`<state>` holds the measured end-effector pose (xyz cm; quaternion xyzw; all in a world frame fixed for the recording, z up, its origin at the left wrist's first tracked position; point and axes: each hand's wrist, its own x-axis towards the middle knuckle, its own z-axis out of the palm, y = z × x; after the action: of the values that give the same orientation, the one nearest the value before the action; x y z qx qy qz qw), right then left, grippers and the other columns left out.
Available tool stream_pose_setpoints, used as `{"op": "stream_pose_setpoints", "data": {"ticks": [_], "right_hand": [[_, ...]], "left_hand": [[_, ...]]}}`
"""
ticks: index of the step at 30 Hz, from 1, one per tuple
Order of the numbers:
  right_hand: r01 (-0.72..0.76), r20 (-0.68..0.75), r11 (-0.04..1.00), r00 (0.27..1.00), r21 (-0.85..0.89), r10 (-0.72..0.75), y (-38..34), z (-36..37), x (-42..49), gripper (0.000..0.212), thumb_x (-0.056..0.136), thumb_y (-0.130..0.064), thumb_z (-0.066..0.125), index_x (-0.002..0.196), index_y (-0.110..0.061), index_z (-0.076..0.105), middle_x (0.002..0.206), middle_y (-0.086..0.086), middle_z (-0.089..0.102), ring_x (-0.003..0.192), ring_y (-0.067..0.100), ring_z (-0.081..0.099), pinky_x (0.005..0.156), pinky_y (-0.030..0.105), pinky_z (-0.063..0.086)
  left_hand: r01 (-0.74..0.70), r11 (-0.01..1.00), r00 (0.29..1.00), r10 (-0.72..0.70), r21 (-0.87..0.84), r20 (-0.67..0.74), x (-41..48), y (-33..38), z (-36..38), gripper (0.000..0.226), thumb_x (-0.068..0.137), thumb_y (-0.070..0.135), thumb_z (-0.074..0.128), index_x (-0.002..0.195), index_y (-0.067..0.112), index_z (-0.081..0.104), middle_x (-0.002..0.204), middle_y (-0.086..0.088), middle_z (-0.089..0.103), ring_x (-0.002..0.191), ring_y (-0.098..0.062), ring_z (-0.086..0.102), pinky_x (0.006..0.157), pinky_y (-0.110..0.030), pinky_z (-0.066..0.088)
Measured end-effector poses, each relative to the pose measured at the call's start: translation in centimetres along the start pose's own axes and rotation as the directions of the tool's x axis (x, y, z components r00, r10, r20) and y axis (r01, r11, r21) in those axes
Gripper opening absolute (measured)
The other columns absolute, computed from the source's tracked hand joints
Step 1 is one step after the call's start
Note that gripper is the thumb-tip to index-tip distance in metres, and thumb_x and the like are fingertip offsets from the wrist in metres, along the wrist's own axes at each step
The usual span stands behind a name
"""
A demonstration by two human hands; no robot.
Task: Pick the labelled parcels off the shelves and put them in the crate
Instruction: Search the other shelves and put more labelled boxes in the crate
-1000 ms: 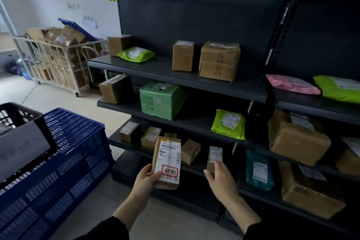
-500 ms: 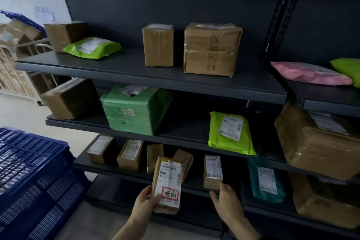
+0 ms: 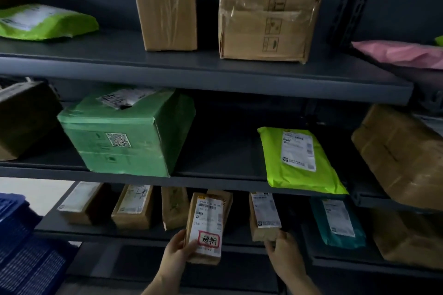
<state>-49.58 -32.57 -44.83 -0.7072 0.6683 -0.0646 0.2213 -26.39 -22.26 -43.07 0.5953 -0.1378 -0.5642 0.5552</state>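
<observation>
Low down, the left hand grasps a parcel by its lower left edge, thumb on the front and the other fingers hidden behind it. The parcel stands upright in front of the lower shelf, and its white label carries a red-framed sticker. The right hand has its fingers curled round the near end of a box that lies on that shelf, just right of the parcel. More brown boxes lie on the same shelf to the left, and a teal bag to the right. On the shelf above sit a green box and a lime bag. A blue crate stands at the far left, well apart from the parcel.
</observation>
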Motion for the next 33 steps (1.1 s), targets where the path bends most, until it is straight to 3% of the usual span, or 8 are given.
{"op": "stream_pose_setpoints", "data": {"ticks": [3, 7, 10, 14, 20, 27, 30, 33], "right_hand": [[-0.021, -0.096, 1.0, 0.995, -0.013, 0.02, -0.8, 1.6, 1.9, 0.051, 0.094, -0.036, 0.046, 0.135, -0.005, 0.039, 0.125, 0.013, 0.049, 0.112, 0.024, 0.052, 0.087, 0.028, 0.045], [0.005, -0.299, 0.998, 0.954, 0.064, 0.014, -0.6, 5.3, 5.4, 0.054, 0.084, -0.047, 0.057, 0.119, -0.007, 0.05, 0.113, 0.012, 0.054, 0.102, 0.025, 0.054, 0.073, 0.028, 0.048], [-0.03, -0.34, 0.997, 0.939, 0.073, 0.053, 0.9, 8.1, 7.9, 0.073, 0.073, -0.056, 0.066, 0.118, -0.002, 0.047, 0.113, 0.017, 0.055, 0.105, 0.031, 0.054, 0.076, 0.033, 0.051], [-0.05, -0.405, 0.996, 0.911, 0.076, 0.077, 1.6, 10.2, 10.1, 0.078, 0.072, -0.054, 0.065, 0.127, -0.005, 0.041, 0.12, 0.014, 0.047, 0.115, 0.03, 0.042, 0.083, 0.033, 0.048], [0.105, -0.606, 0.992, 0.795, 0.074, -0.039, 3.3, 12.8, 10.5, 0.08, 0.062, -0.04, 0.076, 0.124, 0.002, 0.048, 0.11, 0.022, 0.051, 0.103, 0.039, 0.044, 0.082, 0.041, 0.048], [0.033, -0.54, 0.999, 0.841, 0.007, -0.024, 3.5, 11.4, 9.7, 0.078, 0.074, -0.055, 0.061, 0.128, -0.002, 0.041, 0.12, 0.015, 0.047, 0.111, 0.03, 0.042, 0.086, 0.033, 0.047], [-0.008, -0.559, 0.992, 0.826, -0.125, -0.063, 2.9, 11.1, 8.7, 0.083, 0.077, -0.062, 0.056, 0.136, -0.006, 0.037, 0.137, 0.017, 0.04, 0.124, 0.031, 0.038, 0.103, 0.036, 0.039], [0.184, -0.625, 0.977, 0.751, -0.111, -0.212, 0.2, 12.3, 7.1, 0.074, 0.081, -0.047, 0.063, 0.136, -0.002, 0.043, 0.144, 0.02, 0.038, 0.132, 0.035, 0.036, 0.107, 0.041, 0.034]], "left_hand": [[-0.074, 0.997, 0.996, 0.074, -0.011, 0.048, 3.1, -0.8, -0.5, 0.046, 0.083, 0.001, 0.063, 0.127, 0.002, 0.05, 0.108, -0.021, 0.068, 0.099, -0.036, 0.065, 0.091, -0.048, 0.05], [-0.198, 0.98, 0.975, 0.2, -0.034, 0.093, 7.1, -2.9, -0.9, 0.032, 0.086, 0.004, 0.062, 0.117, 0.008, 0.055, 0.107, -0.016, 0.069, 0.098, -0.03, 0.067, 0.085, -0.038, 0.051], [-0.301, 0.952, 0.942, 0.307, -0.063, 0.137, 9.4, -6.0, -1.4, 0.032, 0.085, 0.006, 0.061, 0.117, 0.005, 0.058, 0.101, -0.013, 0.073, 0.091, -0.025, 0.071, 0.079, -0.033, 0.053], [-0.346, 0.926, 0.915, 0.369, -0.154, 0.162, 11.3, -8.6, -2.7, 0.069, 0.069, 0.018, 0.077, 0.131, 0.005, 0.049, 0.11, -0.013, 0.071, 0.104, -0.029, 0.067, 0.101, -0.046, 0.045], [-0.405, 0.892, 0.873, 0.442, -0.2, 0.207, 12.2, -10.5, -4.3, 0.075, 0.067, 0.024, 0.077, 0.134, 0.009, 0.047, 0.112, -0.012, 0.07, 0.108, -0.029, 0.065, 0.106, -0.05, 0.039], [-0.447, 0.875, 0.857, 0.479, -0.185, 0.193, 11.0, -10.6, -4.4, 0.075, 0.065, 0.023, 0.077, 0.133, 0.011, 0.048, 0.109, -0.011, 0.071, 0.108, -0.028, 0.064, 0.108, -0.049, 0.037], [-0.47, 0.864, 0.846, 0.5, -0.181, 0.184, 10.3, -10.2, -5.0, 0.066, 0.069, 0.018, 0.075, 0.13, 0.008, 0.051, 0.109, -0.014, 0.071, 0.107, -0.03, 0.065, 0.106, -0.049, 0.039], [-0.489, 0.852, 0.842, 0.517, -0.188, 0.155, 10.0, -9.8, -5.9, 0.07, 0.069, 0.018, 0.077, 0.132, 0.007, 0.049, 0.111, -0.014, 0.07, 0.108, -0.03, 0.064, 0.106, -0.049, 0.04]]}}
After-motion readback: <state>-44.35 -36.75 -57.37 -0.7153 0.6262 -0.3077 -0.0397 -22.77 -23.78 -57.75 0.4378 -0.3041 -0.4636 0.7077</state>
